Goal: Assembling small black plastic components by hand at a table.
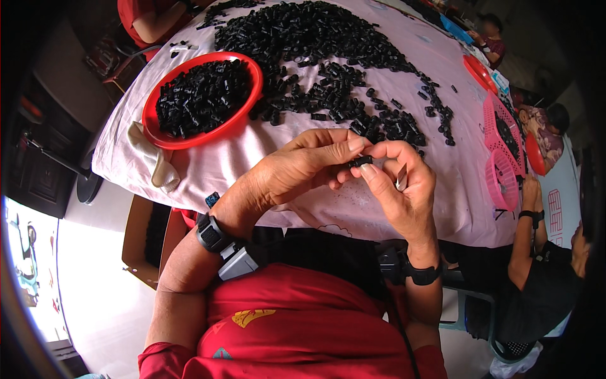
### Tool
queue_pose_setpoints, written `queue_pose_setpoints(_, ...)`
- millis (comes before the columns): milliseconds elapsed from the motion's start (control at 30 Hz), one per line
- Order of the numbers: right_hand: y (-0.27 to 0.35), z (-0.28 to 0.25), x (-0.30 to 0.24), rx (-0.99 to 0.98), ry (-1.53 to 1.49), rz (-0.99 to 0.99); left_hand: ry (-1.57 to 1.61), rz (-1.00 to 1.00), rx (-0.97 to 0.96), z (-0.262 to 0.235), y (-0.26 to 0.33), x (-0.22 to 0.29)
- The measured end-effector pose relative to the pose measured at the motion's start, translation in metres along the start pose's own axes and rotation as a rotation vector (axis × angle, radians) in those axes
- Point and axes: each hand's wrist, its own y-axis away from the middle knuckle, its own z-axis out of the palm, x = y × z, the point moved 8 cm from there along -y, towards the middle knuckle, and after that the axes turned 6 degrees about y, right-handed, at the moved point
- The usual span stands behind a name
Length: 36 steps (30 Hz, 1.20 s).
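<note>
My left hand [303,164] and my right hand [407,196] meet over the near part of the table. Between their fingertips is a small black cylindrical part [360,161], pinched from both sides. A thin, pale, pointed blade-like piece [401,178] sticks out between the fingers of my right hand; its other end is hidden. Just beyond my hands lies a loose scatter of similar black parts [341,95], which thickens into a large heap [309,28] at the far side.
A red basin [257,95] full of black parts stands at the left, beside a pale cloth glove [154,161]. A pink cloth [442,183] covers the table. Pink baskets [502,180] line the right edge. Several other people sit around; one co-worker's arm [527,218] reaches in at right.
</note>
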Motion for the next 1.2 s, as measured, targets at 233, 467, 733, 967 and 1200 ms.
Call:
queue_pose_setpoints(233, 0.001, -0.002, -0.001, -0.015, 0.135, 0.013, -0.335, 0.06, 0.019, -0.001, 0.001, 0.007)
queue_pose_setpoints(467, 0.0, -0.004, -0.005, 0.016, 0.163, 0.019, -0.309, 0.068, -0.004, 0.002, 0.003, 0.01)
queue_pose_setpoints(733, -0.001, -0.004, -0.003, -0.012, 0.196, 0.044, -0.341, 0.073, 0.029, 0.002, 0.003, 0.011)
queue_pose_setpoints(967, 0.0, -0.008, -0.006, 0.021, 0.033, 0.067, -0.185, 0.069, -0.046, 0.006, 0.002, 0.009)
queue_pose_setpoints(1200, 0.0, -0.008, -0.005, 0.014, 0.003, 0.048, -0.147, 0.058, -0.058, 0.007, 0.003, 0.01)
